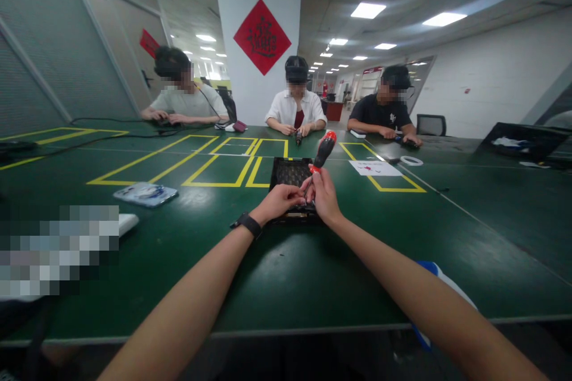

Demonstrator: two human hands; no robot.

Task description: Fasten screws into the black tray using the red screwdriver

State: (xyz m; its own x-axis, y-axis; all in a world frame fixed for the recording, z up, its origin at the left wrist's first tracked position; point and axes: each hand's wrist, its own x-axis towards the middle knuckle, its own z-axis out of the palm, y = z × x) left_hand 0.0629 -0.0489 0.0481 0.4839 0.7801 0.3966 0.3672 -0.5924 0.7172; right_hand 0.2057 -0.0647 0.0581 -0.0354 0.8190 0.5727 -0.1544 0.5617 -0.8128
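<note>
A screwdriver (328,146) with a red and black handle leans up to the right, its shaft running down between my hands. My right hand (325,195) is closed around the shaft just below the handle. Close beside it, my left hand (282,199) has its fingers pinched together near the lower shaft; what lies between those fingertips is hidden. Under both hands sits a black case (292,171) with a patterned inside, partly covered by my fingers. A dark watch band (250,224) is on my left wrist.
The green table (286,286) carries yellow tape outlines. A clear packet (146,193) lies to the left, a printed sheet (375,168) and a white tape roll (411,161) to the right. Several people sit along the far side. A dark tray (522,143) stands far right.
</note>
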